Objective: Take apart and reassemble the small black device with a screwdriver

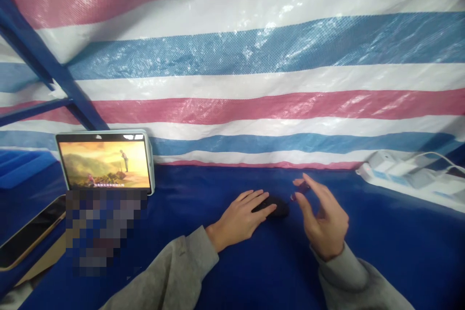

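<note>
A black computer mouse (278, 207) lies on the blue tabletop in front of me. My left hand (242, 215) grips it from the left, with fingers and thumb over its near end. Just to the right, my right hand (324, 215) is raised beside the mouse, thumb and fingertips brought together around a small, slim dark thing (301, 190). A thin end of that thing points toward the mouse's right end; whether it touches the mouse I cannot tell. Blur and the fingers hide its kind.
A tablet (105, 164) playing a video stands at the left, with a phone (34, 230) nearer me and a blurred-out patch between. On the right lies a white power strip (407, 181) with plugs and a cable. Striped sheeting (254, 106) hangs behind the blue tabletop (269, 271).
</note>
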The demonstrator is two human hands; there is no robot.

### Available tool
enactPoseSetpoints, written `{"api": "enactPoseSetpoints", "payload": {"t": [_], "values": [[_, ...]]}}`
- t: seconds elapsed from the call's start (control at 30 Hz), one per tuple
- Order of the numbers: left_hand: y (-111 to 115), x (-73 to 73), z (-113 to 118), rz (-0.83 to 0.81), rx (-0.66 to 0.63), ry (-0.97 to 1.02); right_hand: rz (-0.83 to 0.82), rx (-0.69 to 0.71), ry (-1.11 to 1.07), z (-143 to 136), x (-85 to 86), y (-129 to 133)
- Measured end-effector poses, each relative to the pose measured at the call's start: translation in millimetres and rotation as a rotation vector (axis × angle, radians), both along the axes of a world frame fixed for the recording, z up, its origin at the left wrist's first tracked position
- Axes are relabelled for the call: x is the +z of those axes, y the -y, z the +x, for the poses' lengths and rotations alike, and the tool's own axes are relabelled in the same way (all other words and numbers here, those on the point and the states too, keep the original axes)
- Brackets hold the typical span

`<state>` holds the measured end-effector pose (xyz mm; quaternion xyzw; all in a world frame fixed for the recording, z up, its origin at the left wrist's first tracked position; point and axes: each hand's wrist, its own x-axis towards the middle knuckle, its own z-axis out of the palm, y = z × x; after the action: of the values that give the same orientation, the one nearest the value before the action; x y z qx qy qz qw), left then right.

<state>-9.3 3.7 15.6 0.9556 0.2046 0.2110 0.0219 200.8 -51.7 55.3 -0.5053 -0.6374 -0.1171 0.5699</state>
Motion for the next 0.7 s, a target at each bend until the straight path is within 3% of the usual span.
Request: {"api": "enactPoseSetpoints", "payload": {"t": [0.1,0.23,0.37,0.53,0.7], "values": [[-0.2,-0.1,-0.1,0.005,0.000,-0.007,-0.012,0.041,0.047,-0.9,0.9,0.3],[0.1,0.4,0.0,0.004,-0.004,-0.002,0.015,-0.063,0.050,-1.1,3.0,-0.1],[0.3,1.0,0.1,-0.001,-0.009,-0.002,-0.037,0.020,0.024,1.0,2.3,-0.9],[-0.3,0.5,-0.4,-0.009,-0.005,0.002,0.037,-0.086,0.017,1.6,1.2,-0.4],[0.3,0.7,-0.3,-0.002,-0.007,-0.013,-0.019,0.051,0.034,1.2,1.3,0.4]]}}
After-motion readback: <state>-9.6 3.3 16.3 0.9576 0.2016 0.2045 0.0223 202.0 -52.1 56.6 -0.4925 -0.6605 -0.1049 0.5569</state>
